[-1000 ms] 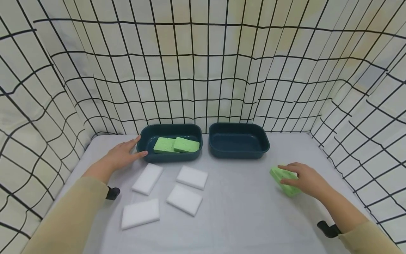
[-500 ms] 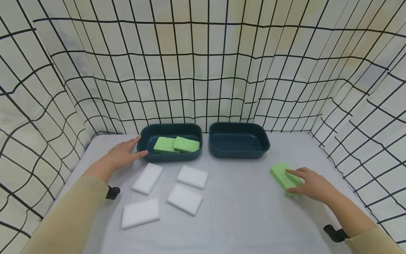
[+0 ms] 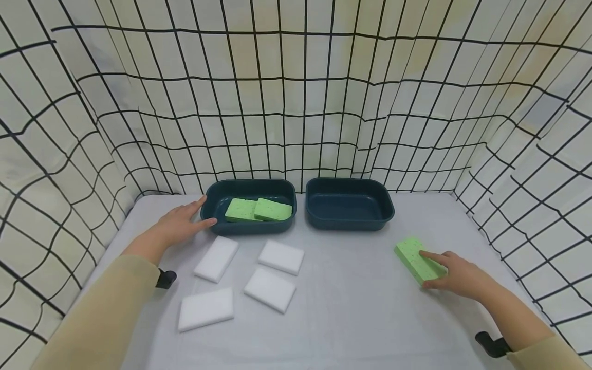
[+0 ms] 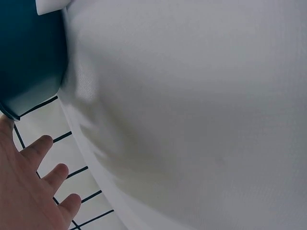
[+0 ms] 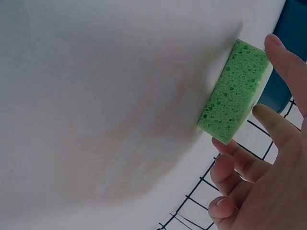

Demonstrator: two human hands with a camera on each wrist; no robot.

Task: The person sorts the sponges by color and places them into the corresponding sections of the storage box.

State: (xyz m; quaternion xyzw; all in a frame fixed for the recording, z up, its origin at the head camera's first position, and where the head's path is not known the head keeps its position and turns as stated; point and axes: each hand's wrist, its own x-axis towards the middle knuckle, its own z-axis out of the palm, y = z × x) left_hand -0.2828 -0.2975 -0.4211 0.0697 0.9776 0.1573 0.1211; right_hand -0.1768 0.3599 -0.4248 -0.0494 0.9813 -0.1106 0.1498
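Two dark teal tubs stand side by side at the back of the table. In the left tub [image 3: 247,229] lie two overlapping green sponges [image 3: 273,210]. My left hand [image 3: 178,226] rests against this tub's left end, thumb and fingers spread apart at the rim. Over to the right, a third green sponge [image 3: 418,259] lies slantwise on the cloth. My right hand [image 3: 462,275] pinches the sponge's near end. In the right wrist view, the thumb and middle finger are at opposite sides of its porous end face, with the index finger along the upper edge.
Several white rectangular sponges [image 3: 270,289] lie scattered in front of the left tub. The right tub [image 3: 350,225] shows a bare floor. White cloth [image 3: 342,303] covers the table. Black grid panels [image 3: 302,118] backed with pale sheeting rise behind and on both sides.
My right hand has slid back along the green sponge to its near end, exposing more of its top. The sponge stays in nearly the same place. My left hand has not moved.
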